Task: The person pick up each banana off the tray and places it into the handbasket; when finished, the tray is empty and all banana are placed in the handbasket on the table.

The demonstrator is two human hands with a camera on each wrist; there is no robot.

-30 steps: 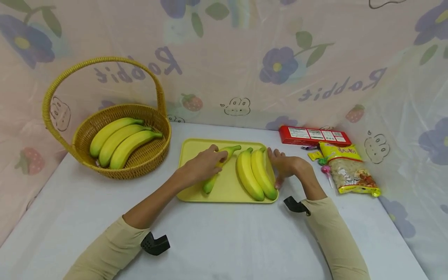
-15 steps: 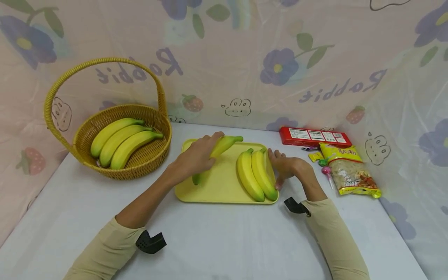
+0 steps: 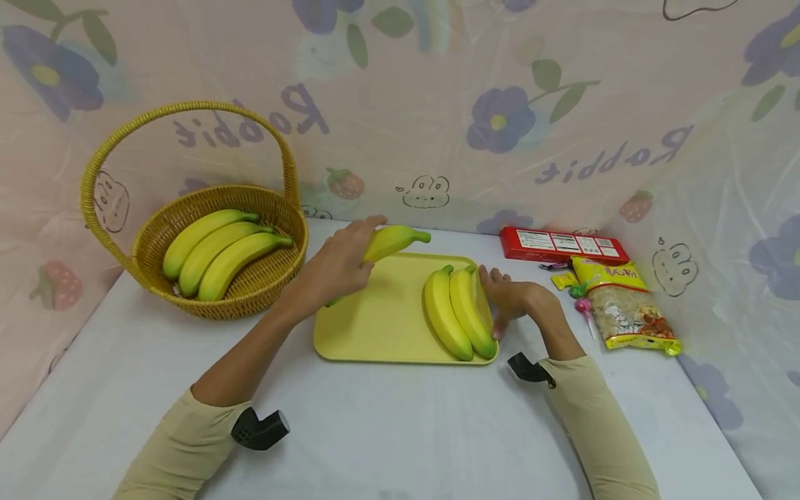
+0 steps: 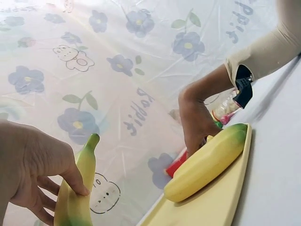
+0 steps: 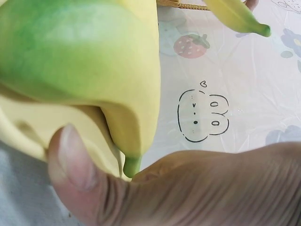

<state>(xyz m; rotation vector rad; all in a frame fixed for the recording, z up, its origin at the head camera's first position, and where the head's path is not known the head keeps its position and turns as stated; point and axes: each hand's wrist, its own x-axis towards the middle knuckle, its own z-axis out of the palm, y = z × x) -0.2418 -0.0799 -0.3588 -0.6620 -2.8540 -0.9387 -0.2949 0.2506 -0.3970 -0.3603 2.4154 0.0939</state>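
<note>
My left hand [image 3: 340, 262] grips a banana [image 3: 394, 242] around its middle, raised over the left part of the yellow tray [image 3: 369, 340]. In the left wrist view the thumb and fingers curl round that banana [image 4: 77, 197], its stem pointing up. Two more bananas [image 3: 445, 316] lie side by side at the tray's right end. Against the tray's right edge rests my right hand [image 3: 509, 298], its fingers extended and the thumb low at the rim. The right wrist view has the thumb [image 5: 73, 160] beside the tray wall, close to a banana [image 5: 80, 52].
A wicker basket [image 3: 294, 271] with a tall handle stands at the left, holding three bananas [image 3: 215, 253]. At the right lie a red box [image 3: 562, 244], a yellow food bag [image 3: 631, 305], a pink lollipop [image 3: 583, 304] and small candies. A printed curtain rises behind the table.
The left hand has lifted its banana off the tray and carried it up and leftward. The right hand, the tray and the other bananas have stayed in place.
</note>
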